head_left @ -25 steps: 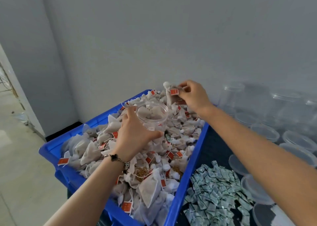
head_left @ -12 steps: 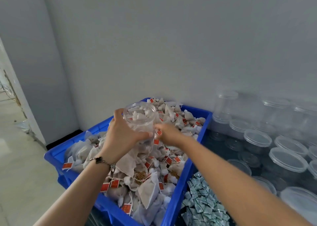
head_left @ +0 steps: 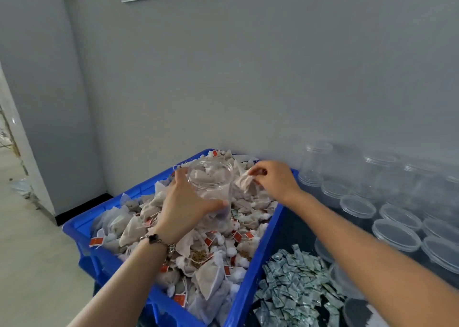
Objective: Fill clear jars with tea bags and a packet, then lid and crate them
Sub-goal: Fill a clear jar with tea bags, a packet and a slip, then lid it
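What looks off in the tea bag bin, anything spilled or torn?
One spot: a patch of loose brown tea lies exposed among the tea bags in the blue bin, so a bag may have split. The held jar looks intact.

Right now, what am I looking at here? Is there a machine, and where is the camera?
No machine: these are a person's bare hands, filmed by a camera worn on the head, looking forward and down. The left hand grips a clear jar, open at the top and partly filled with tea bags. The right hand pinches one tea bag beside the jar's mouth. Below is a blue crate heaped with tea bags. To its right lie small packets, and empty jars and lids.
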Motion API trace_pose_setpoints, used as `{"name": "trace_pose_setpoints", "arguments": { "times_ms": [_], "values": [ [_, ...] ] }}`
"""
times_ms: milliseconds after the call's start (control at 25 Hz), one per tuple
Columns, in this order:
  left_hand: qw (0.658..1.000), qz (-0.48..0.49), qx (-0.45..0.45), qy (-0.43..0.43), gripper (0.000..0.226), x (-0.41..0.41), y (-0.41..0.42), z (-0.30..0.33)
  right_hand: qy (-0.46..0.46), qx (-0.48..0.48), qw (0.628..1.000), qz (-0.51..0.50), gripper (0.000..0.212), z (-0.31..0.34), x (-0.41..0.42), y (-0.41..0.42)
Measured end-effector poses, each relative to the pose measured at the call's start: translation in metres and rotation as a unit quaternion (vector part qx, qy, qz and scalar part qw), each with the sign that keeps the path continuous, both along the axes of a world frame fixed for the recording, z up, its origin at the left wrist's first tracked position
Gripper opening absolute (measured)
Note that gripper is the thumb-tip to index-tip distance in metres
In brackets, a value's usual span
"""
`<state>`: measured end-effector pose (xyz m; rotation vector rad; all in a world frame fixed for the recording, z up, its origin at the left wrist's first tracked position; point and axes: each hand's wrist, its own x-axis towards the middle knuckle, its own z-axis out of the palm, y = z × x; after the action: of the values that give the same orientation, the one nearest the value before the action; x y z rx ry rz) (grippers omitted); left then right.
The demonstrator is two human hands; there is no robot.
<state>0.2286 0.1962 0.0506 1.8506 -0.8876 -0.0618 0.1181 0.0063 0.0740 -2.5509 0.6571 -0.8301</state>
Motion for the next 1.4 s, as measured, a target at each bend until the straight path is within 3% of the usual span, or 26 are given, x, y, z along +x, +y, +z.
{"name": "trace_pose_setpoints", "arguments": {
  "times_ms": [240,360,440,560,760,840,960,1120,1240,1400],
  "values": [
    [0.991,-0.132,-0.012,-0.021,0.089,-0.088,-0.046,0.011,-0.134,-0.015,0.99,-0.037,0.02,0.083,-0.115,0.012],
    [0.975,-0.216,0.034,-0.036,0.088,-0.134,-0.063,0.0,-0.139,-0.002,0.989,-0.04,0.023,0.086,-0.159,0.027],
    [0.965,-0.255,0.054,-0.043,0.086,-0.155,-0.068,-0.008,-0.074,0.013,0.996,-0.047,0.022,0.076,-0.184,0.036],
    [0.962,-0.266,0.058,-0.025,0.081,-0.18,-0.07,-0.021,0.098,0.027,0.994,-0.032,0.025,0.049,-0.217,0.044],
    [0.951,-0.291,0.103,0.013,0.081,-0.206,-0.056,-0.057,0.023,0.041,0.992,-0.115,0.022,-0.004,-0.25,0.036],
    [0.947,-0.297,0.118,0.041,0.084,-0.209,-0.044,-0.073,0.081,0.063,0.985,-0.141,0.023,-0.039,-0.255,0.028],
    [0.952,-0.271,0.134,0.047,0.09,-0.2,-0.023,-0.081,0.233,0.094,0.962,-0.104,0.032,-0.108,-0.248,0.033],
    [0.963,-0.234,0.135,0.019,0.09,-0.181,-0.008,-0.078,0.374,-0.123,0.917,-0.063,0.034,-0.163,-0.229,0.043],
    [0.965,-0.224,0.133,0.007,0.088,-0.175,-0.005,-0.078,0.365,-0.257,0.893,-0.048,0.016,-0.166,-0.22,0.052],
    [0.967,-0.221,0.128,-0.003,0.087,-0.178,-0.009,-0.077,0.351,-0.312,0.881,-0.05,0.021,-0.177,-0.219,0.058]
  ]
}}
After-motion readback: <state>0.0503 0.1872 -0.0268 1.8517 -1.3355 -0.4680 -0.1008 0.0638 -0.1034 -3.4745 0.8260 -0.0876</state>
